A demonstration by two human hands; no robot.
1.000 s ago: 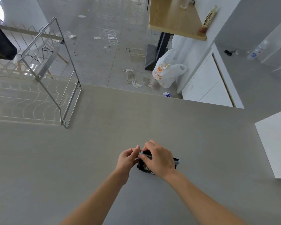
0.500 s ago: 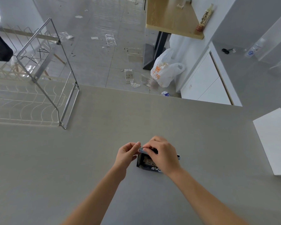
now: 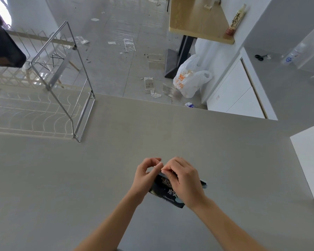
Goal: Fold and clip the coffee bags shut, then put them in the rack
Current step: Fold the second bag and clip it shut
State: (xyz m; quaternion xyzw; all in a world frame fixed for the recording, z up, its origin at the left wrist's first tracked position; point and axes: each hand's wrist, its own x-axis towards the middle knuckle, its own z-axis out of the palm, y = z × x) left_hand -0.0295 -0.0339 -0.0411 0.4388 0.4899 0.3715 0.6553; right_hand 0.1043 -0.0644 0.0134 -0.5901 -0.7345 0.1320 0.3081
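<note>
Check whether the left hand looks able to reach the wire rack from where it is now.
Probably yes. The grey counter between the left hand and the wire rack is bare, but that hand is pinching the coffee bag with the right hand.

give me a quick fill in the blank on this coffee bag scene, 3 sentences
1. Both hands work at the ____ edge of the black coffee bag.
2. The wire rack stands on the counter to the person's ____.
3. The left hand and the right hand meet at the bag's ____ corner.

Missing words: top; left; left
</note>
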